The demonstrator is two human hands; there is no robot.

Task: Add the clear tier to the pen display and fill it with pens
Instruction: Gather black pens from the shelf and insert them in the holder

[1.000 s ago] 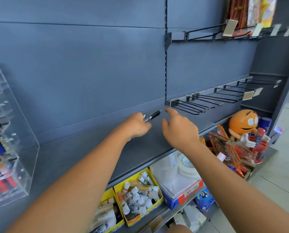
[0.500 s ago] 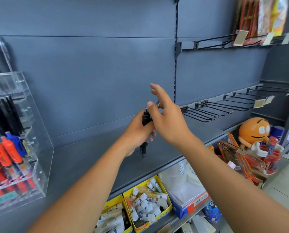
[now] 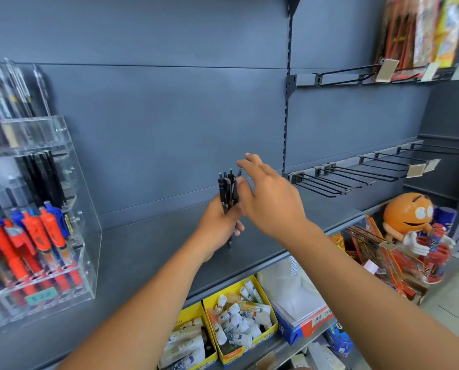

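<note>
My left hand [image 3: 217, 225] grips a bunch of black pens [image 3: 227, 192] upright above the dark grey shelf [image 3: 148, 252]. Beside it my right hand [image 3: 271, 198] has straight fingers, its thumb side touching the bunch. The clear acrylic pen display [image 3: 52, 209] stands at the left end of the shelf. Its lower tiers hold orange and blue markers, its upper tiers hold black pens, and a clear tier [image 3: 33, 134] sits higher up with pens behind it.
Empty black wire hooks [image 3: 356, 174] jut from the back panel on the right, with more hooks and hanging packets [image 3: 420, 36] higher up. Below the shelf sit yellow boxes of glue sticks [image 3: 236, 316], a paper pack [image 3: 297, 308] and an orange figure dispenser [image 3: 412, 220].
My left hand lifted the black pens off the shelf and turned them upright. My right hand rose alongside and its fingers spread. The view swung left, showing more of the display.
</note>
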